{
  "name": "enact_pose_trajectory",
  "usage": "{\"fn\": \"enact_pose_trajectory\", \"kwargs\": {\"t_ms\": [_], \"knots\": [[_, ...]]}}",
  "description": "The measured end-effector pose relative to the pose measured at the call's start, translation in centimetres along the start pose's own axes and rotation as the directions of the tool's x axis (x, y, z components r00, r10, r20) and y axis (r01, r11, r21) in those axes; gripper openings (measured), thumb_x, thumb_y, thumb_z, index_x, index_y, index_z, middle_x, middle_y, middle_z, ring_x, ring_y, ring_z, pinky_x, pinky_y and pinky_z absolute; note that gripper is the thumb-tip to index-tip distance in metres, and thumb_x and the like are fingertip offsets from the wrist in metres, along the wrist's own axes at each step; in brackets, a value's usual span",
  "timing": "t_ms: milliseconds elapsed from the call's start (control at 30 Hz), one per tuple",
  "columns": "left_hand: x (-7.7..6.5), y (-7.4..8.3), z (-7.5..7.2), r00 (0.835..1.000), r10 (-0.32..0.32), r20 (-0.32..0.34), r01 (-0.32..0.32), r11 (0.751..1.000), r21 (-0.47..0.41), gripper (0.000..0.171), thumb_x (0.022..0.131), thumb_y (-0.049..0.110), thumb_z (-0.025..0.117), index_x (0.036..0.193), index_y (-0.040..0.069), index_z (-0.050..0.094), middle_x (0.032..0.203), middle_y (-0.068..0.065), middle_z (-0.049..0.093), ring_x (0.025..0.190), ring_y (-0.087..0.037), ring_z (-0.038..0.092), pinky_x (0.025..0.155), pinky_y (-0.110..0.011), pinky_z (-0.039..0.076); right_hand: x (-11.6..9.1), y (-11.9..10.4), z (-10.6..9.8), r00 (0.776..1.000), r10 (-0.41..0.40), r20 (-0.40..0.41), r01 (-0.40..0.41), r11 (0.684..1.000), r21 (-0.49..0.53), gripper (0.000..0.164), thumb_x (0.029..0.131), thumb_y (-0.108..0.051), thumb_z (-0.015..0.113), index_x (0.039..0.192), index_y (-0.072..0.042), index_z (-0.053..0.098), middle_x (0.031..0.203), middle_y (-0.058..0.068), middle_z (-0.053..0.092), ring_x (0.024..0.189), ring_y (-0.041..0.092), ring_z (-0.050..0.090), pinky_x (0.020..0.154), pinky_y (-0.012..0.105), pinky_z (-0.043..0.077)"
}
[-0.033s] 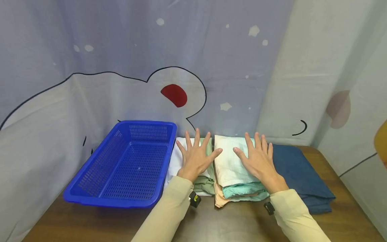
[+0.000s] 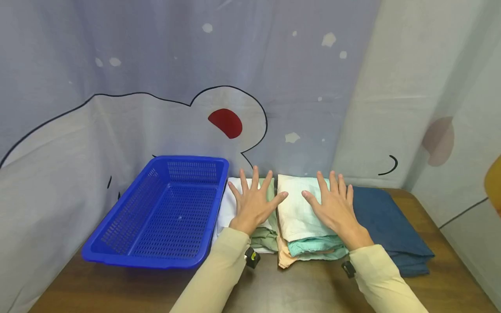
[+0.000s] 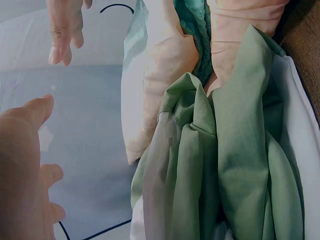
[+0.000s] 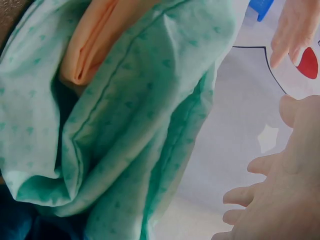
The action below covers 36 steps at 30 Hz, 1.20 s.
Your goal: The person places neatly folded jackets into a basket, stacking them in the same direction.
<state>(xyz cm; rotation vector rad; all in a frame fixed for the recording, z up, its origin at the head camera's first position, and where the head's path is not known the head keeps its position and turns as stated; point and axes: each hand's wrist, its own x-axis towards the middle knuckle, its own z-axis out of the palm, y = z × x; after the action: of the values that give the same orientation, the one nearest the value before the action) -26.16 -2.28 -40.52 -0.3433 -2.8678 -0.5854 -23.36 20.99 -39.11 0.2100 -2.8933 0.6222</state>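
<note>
My left hand (image 2: 252, 208) hovers with fingers spread over a folded stack of white and green cloth (image 2: 265, 239). Palm down, my right hand (image 2: 337, 213) is held above a folded mint cloth (image 2: 299, 217) with a peach cloth (image 2: 285, 257) showing beneath it. In the left wrist view a gap separates the left hand from the green cloth (image 3: 242, 125). The right wrist view likewise has the fingers apart from the patterned mint cloth (image 4: 130, 110). Neither hand holds anything. Right of the mint stack lies a folded navy cloth (image 2: 385, 221), beside the right hand.
A blue perforated plastic basket (image 2: 148, 262) stands left of the cloth stacks, with nothing visible inside. Everything rests on a brown wooden table (image 2: 282, 289). Behind it hangs a printed curtain (image 2: 297, 78), close to the back of the stacks.
</note>
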Motion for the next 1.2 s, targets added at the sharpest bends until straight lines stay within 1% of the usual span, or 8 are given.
{"fn": "enact_pose_trajectory", "kwargs": {"t_ms": [267,500,667,800,900,1033,1200], "knots": [[-0.3,0.2,-0.1,1.0,0.0,-0.002,0.0,0.999,-0.032,0.088,0.098,0.081,0.041,0.169,0.029,0.032,0.177,-0.014,0.009,0.158,-0.046,-0.015,0.114,-0.079,-0.012,-0.3,-0.2,0.0,1.0,0.001,0.009,-0.001,1.0,0.005,0.09,0.108,-0.063,0.044,0.17,-0.004,0.017,0.171,0.035,0.002,0.157,0.053,-0.008,0.119,0.072,-0.007],[-0.2,0.7,0.1,1.0,0.013,-0.016,-0.014,0.999,-0.051,0.088,0.098,0.081,0.041,0.169,0.03,0.031,0.177,-0.014,0.01,0.158,-0.046,-0.014,0.114,-0.079,-0.009,-0.3,0.1,-0.3,1.0,0.011,0.008,-0.011,1.0,0.008,0.091,0.107,-0.065,0.042,0.17,-0.005,0.015,0.172,0.034,0.0,0.158,0.051,-0.009,0.12,0.071,-0.008],[-0.1,1.1,0.2,1.0,0.016,-0.014,-0.017,0.998,-0.054,0.086,0.099,0.08,0.04,0.169,0.031,0.03,0.177,-0.014,0.009,0.158,-0.046,-0.014,0.114,-0.079,-0.008,-0.3,-0.1,-0.6,1.0,0.002,-0.017,-0.002,1.0,0.019,0.091,0.107,-0.066,0.042,0.17,-0.005,0.017,0.171,0.034,0.002,0.158,0.052,-0.008,0.12,0.071,-0.008],[-0.3,1.3,0.2,1.0,0.012,-0.021,-0.013,0.998,-0.069,0.086,0.099,0.079,0.042,0.169,0.031,0.031,0.177,-0.014,0.01,0.159,-0.046,-0.011,0.115,-0.08,-0.007,-0.6,-0.4,-0.4,1.0,0.009,-0.018,-0.008,0.999,0.038,0.091,0.107,-0.065,0.042,0.17,-0.005,0.015,0.172,0.033,0.001,0.158,0.051,-0.009,0.12,0.07,-0.008],[-0.5,1.3,0.2,0.999,0.002,-0.051,-0.006,0.996,-0.093,0.086,0.098,0.078,0.045,0.169,0.031,0.033,0.176,-0.014,0.013,0.159,-0.046,-0.006,0.115,-0.08,-0.003,-0.8,-0.7,-0.2,1.0,0.007,-0.013,-0.006,0.998,0.069,0.091,0.107,-0.066,0.042,0.171,-0.006,0.014,0.172,0.032,0.001,0.159,0.049,-0.01,0.121,0.069,-0.008],[-0.9,1.3,0.2,0.997,-0.012,-0.075,0.003,0.992,-0.125,0.086,0.098,0.078,0.047,0.168,0.03,0.034,0.176,-0.015,0.015,0.16,-0.046,-0.002,0.115,-0.081,0.002,-1.1,-1.1,-0.2,1.0,-0.004,-0.014,0.006,0.995,0.103,0.09,0.107,-0.066,0.043,0.171,-0.008,0.014,0.173,0.031,0.004,0.159,0.048,-0.008,0.121,0.069,-0.005],[-1.3,1.3,0.0,0.995,-0.02,-0.094,0.004,0.985,-0.17,0.087,0.098,0.075,0.05,0.169,0.028,0.033,0.175,-0.015,0.016,0.16,-0.047,0.003,0.116,-0.08,0.005,-1.3,-1.3,-0.5,1.0,-0.011,-0.023,0.014,0.991,0.135,0.09,0.107,-0.064,0.044,0.171,-0.008,0.015,0.173,0.029,0.005,0.159,0.048,-0.005,0.122,0.069,-0.002]]}}
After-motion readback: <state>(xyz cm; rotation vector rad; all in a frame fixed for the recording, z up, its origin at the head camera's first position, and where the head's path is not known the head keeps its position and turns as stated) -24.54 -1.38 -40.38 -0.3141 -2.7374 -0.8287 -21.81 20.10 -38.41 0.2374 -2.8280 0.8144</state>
